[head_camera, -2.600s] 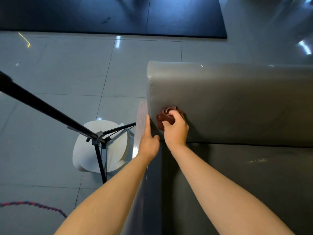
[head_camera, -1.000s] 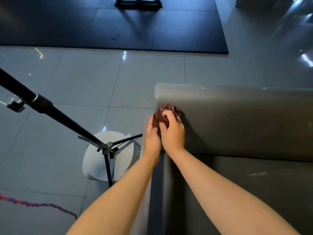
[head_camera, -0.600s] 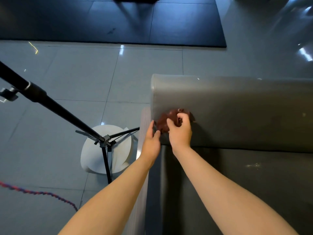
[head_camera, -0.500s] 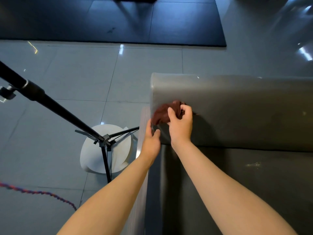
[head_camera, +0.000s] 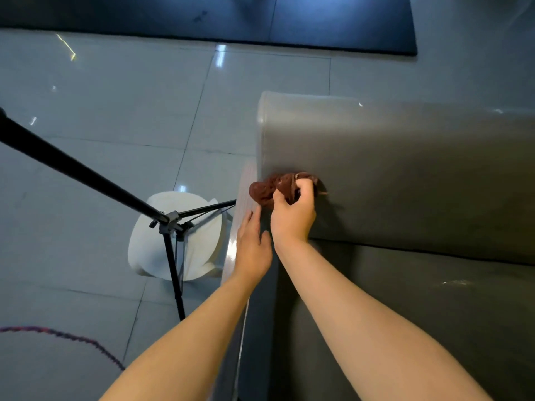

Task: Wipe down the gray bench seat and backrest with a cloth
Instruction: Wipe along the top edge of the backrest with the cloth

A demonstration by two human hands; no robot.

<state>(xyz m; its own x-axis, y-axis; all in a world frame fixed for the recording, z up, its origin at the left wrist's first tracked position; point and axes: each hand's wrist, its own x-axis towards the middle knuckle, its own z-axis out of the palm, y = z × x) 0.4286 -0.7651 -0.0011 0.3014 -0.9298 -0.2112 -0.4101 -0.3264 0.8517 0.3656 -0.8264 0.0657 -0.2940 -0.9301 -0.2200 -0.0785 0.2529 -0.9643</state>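
The gray bench fills the right half of the view, its backrest (head_camera: 405, 169) standing behind the darker seat (head_camera: 419, 314). My right hand (head_camera: 292, 218) grips a bunched dark red cloth (head_camera: 270, 189) and holds it against the backrest's lower left corner, part of the cloth hanging past the edge. My left hand (head_camera: 252, 244) lies flat with straight fingers along the bench's left end, just below the cloth.
A black tripod (head_camera: 170, 224) stands on the gray tiled floor left of the bench, over a white round object (head_camera: 162, 244). A red-blue cord (head_camera: 72, 337) lies at the lower left. A black mat (head_camera: 202, 18) covers the floor at the top.
My right hand has slid the cloth left and down to the backrest's left edge. My left hand stays on the bench's end.
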